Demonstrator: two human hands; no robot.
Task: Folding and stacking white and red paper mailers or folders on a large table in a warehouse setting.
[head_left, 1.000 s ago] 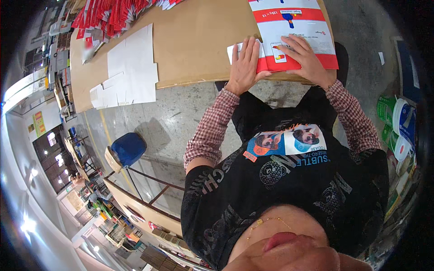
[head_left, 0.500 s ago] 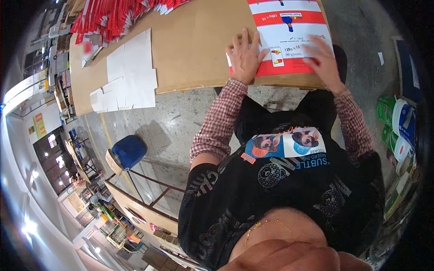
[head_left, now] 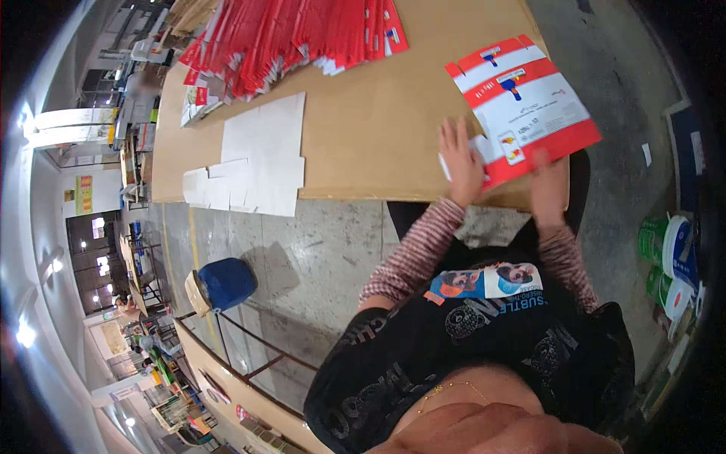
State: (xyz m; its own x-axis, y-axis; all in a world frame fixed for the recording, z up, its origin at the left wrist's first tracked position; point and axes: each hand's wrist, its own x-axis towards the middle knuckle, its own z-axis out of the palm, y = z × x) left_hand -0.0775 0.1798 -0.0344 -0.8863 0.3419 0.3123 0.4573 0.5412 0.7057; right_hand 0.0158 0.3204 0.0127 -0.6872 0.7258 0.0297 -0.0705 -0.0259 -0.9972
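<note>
A red and white printed carton sheet (head_left: 529, 113), flattened, lies slanted over the right end of the brown tabletop, its near right corner reaching past the table edge. My left hand (head_left: 460, 163) rests on its left side, fingers stretched out, beside a small white flap. Close to the carton's near edge is my right hand (head_left: 547, 189), smeared by motion; its fingers cannot be made out, nor whether they grip the edge. Left of my hands, a blank white cut sheet (head_left: 265, 151) lies flat at the table's near edge.
Many red folded cartons (head_left: 295, 34) stand packed in a row at the table's (head_left: 370, 129) far left. A blue drum-like object (head_left: 227, 283) is on the floor to the left. Green and white buckets (head_left: 669, 246) stand at the far right.
The carton has turned counterclockwise and now lies slanted. My right hand has moved off its printed face to its near edge. My left hand stays at its left side. The whole view has shifted.
</note>
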